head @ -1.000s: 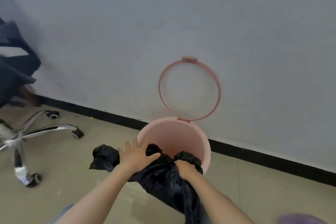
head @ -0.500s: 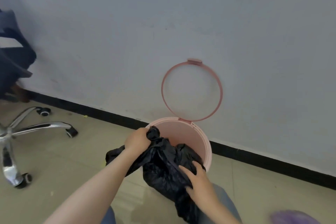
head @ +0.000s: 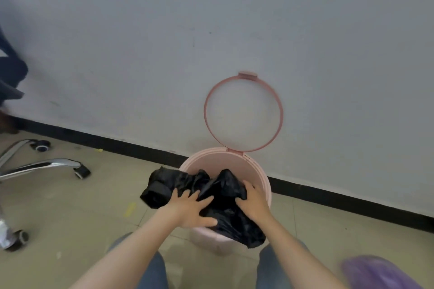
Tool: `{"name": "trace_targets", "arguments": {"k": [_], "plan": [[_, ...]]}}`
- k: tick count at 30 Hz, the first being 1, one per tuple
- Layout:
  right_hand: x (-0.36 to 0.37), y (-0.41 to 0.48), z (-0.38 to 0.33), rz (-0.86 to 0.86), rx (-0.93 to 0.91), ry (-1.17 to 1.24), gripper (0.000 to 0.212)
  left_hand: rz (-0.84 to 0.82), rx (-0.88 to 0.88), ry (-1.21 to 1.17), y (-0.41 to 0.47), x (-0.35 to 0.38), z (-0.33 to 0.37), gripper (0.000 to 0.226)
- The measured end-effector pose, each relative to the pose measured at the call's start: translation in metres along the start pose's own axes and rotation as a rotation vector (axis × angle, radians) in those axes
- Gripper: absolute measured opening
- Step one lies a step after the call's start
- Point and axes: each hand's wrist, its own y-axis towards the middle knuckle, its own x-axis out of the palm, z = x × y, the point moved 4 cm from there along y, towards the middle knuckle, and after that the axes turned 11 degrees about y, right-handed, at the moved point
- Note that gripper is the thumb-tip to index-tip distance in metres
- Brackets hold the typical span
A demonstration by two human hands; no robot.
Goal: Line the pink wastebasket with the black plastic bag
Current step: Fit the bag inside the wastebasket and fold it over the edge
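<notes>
The pink wastebasket stands on the floor against the wall, its ring-shaped pink lid flipped up against the wall. A crumpled black plastic bag lies bunched over the near rim, part inside the opening, part hanging down the front, with one end sticking out to the left. My left hand presses on the bag with fingers spread. My right hand grips a fold of the bag at the right side of the opening.
A chrome office chair base with black casters sits on the tiled floor at the left. A black baseboard runs along the grey wall. A blurred purple object is at the bottom right. My knees in jeans flank the basket.
The left hand let go of the bag's raised edge and came down flat onto it. The right hand moved up onto the bag at the opening. The bag sits lower over the rim.
</notes>
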Motion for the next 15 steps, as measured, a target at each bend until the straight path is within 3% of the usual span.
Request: {"name": "trace_targets", "arguments": {"k": [2, 5, 7, 10, 12, 14, 15], "plan": [[-0.005, -0.020, -0.009, 0.001, -0.127, -0.042, 0.063, -0.022, 0.052, 0.041, 0.004, 0.012, 0.000, 0.082], [0.007, -0.057, -0.003, -0.300, -0.188, -0.431, 0.086, 0.089, 0.123, 0.157, 0.008, 0.013, -0.003, 0.070], [0.011, -0.064, 0.009, -0.404, -0.204, -0.577, 0.063, 0.149, 0.185, 0.179, 0.008, 0.011, -0.006, 0.053], [-0.002, -0.051, 0.007, -0.282, -0.240, -0.349, 0.033, 0.327, 0.203, 0.139, 0.003, -0.008, -0.017, 0.026], [-0.022, -0.032, -0.001, -0.088, -0.197, -0.207, 0.033, 0.613, 0.080, 0.260, 0.005, -0.025, -0.030, 0.010], [-0.025, -0.010, 0.001, 0.031, -0.155, -0.243, 0.033, 0.679, -0.135, 0.336, 0.004, -0.035, -0.036, 0.021], [-0.019, -0.003, 0.004, 0.016, -0.154, -0.297, 0.032, 0.629, -0.192, 0.331, 0.003, -0.034, -0.033, 0.024]]}}
